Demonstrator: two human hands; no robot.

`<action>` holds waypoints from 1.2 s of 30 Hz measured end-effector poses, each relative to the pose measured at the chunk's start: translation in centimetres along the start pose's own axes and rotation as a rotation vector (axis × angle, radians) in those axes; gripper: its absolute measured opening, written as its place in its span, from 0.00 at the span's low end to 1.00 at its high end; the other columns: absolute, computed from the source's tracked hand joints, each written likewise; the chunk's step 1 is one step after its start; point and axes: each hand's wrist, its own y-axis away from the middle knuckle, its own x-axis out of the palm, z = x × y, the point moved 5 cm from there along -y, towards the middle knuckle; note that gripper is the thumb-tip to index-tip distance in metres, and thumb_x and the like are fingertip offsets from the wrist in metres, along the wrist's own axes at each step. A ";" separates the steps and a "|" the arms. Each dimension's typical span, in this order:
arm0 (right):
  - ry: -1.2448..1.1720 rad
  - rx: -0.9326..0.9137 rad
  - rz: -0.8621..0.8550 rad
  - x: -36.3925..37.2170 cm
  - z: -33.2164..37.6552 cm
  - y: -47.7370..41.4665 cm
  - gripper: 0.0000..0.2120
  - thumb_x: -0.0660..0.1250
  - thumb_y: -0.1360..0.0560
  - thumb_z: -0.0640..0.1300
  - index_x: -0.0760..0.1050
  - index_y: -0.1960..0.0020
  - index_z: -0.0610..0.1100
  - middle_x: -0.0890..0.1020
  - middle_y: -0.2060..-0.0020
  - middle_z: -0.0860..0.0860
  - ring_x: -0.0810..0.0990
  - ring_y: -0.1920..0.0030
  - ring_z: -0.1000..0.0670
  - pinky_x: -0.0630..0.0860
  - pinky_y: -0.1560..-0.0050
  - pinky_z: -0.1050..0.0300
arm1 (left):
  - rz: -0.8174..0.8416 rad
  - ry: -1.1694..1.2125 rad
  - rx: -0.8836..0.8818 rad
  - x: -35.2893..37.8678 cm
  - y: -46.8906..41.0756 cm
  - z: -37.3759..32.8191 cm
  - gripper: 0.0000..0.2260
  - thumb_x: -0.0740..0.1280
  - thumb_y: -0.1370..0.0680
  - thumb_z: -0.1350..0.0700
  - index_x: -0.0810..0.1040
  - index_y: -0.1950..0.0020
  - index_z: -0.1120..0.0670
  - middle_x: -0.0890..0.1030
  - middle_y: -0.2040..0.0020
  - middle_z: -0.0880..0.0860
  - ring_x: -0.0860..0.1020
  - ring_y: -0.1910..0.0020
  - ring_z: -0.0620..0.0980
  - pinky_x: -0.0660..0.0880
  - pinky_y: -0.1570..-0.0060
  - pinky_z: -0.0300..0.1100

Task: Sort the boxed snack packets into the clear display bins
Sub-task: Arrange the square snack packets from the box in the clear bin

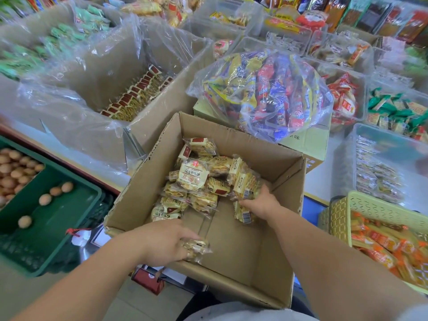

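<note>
1. Pale, smooth worktop (335, 156), crowded with cartons, bags and bins.
2. Far left, lined carton (162, 117): brown cardboard under a crinkled clear plastic liner, with upright rows of red-topped packets (136, 91) inside.
3. Centre, open cardboard box (234, 249): corrugated, top edges ragged, near half of floor bare.
4. Behind it, bulging clear bag (261, 89): glossy film over yellow, blue and red wrappers. Print too small to read.
5. Low left, green crate (60, 228): moulded plastic, a few brown eggs (45, 199) loose on its floor.
6. Right of the box, clear display bin (354, 147): rigid transparent plastic, stacked with clear-wrapped packets.
7. Near right, yellow basket (375, 207): perforated plastic, filled with orange packets (382, 244).
8. Bare forearms reaching forward from the bottom edge, both into the box.
9. Heap of snack packets (196, 181) in the far half of the box: cream-yellow film, dark red patch, round biscuits showing through. Label apparently "海玉石头饼".
10. At the near-left rim, left hand (166, 244): knuckles up, fingers curled round one blurred packet (196, 247), lifted clear of the heap.
11. At the heap's right edge, right hand (261, 202): palm down, thumb and fingers pinching a barcoded packet (245, 189). A second barcode just below the thumb.
</note>
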 end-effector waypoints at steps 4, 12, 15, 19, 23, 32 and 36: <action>0.078 0.039 0.005 1.1 -0.4 -1.1 0.53 0.79 0.32 0.54 0.49 0.19 0.45 0.70 0.28 0.42 0.72 0.30 0.39 0.72 0.30 0.43 | -0.177 -0.102 0.005 -0.5 1.8 1.7 0.23 0.60 0.19 0.48 0.66 0.24 0.32 0.69 0.27 0.42 0.70 0.31 0.45 0.69 0.32 0.44; 0.311 -0.025 0.137 3.5 -1.0 -0.6 0.57 0.81 0.40 0.63 0.56 0.20 0.49 0.60 0.26 0.41 0.66 0.27 0.38 0.65 0.25 0.43 | -0.359 -0.086 -0.013 0.6 4.8 3.9 0.42 0.66 0.36 0.21 0.58 0.24 0.26 0.60 0.24 0.36 0.61 0.24 0.43 0.65 0.28 0.42; 0.327 -0.103 0.296 4.4 -0.7 -0.5 0.70 0.84 0.43 0.61 0.39 0.18 0.55 0.50 0.20 0.43 0.60 0.23 0.37 0.59 0.24 0.44 | -0.388 -0.100 0.008 0.7 4.9 3.9 0.43 0.74 0.36 0.29 0.58 0.24 0.26 0.60 0.23 0.35 0.61 0.25 0.41 0.64 0.29 0.39; 0.522 -0.153 0.308 5.7 -1.0 -0.4 0.62 0.82 0.34 0.52 0.40 0.18 0.46 0.72 0.28 0.43 0.81 0.46 0.47 0.78 0.51 0.60 | -0.482 -0.090 0.036 0.5 4.6 4.3 0.35 0.77 0.31 0.39 0.66 0.28 0.26 0.67 0.29 0.32 0.66 0.30 0.35 0.63 0.38 0.28; 0.642 -0.173 0.270 6.1 -1.2 -0.2 0.55 0.81 0.36 0.61 0.55 0.20 0.46 0.76 0.30 0.47 0.81 0.41 0.45 0.78 0.48 0.55 | -0.562 -0.070 0.054 0.5 4.4 4.8 0.34 0.79 0.36 0.38 0.73 0.31 0.28 0.72 0.35 0.30 0.71 0.36 0.33 0.58 0.49 0.21; 0.598 -0.215 0.387 9.1 -0.7 1.6 0.31 0.82 0.35 0.55 0.72 0.39 0.49 0.68 0.36 0.49 0.74 0.45 0.48 0.77 0.43 0.52 | -0.637 -0.099 0.057 1.0 4.8 4.9 0.35 0.82 0.37 0.39 0.76 0.31 0.32 0.77 0.36 0.34 0.77 0.37 0.40 0.72 0.46 0.36; 0.459 -0.212 0.492 10.5 -1.1 3.2 0.39 0.82 0.33 0.48 0.64 0.30 0.47 0.75 0.34 0.46 0.76 0.39 0.45 0.76 0.38 0.51 | -0.652 -0.069 0.069 0.7 4.8 4.8 0.33 0.81 0.36 0.40 0.76 0.32 0.31 0.76 0.36 0.32 0.75 0.36 0.37 0.73 0.42 0.36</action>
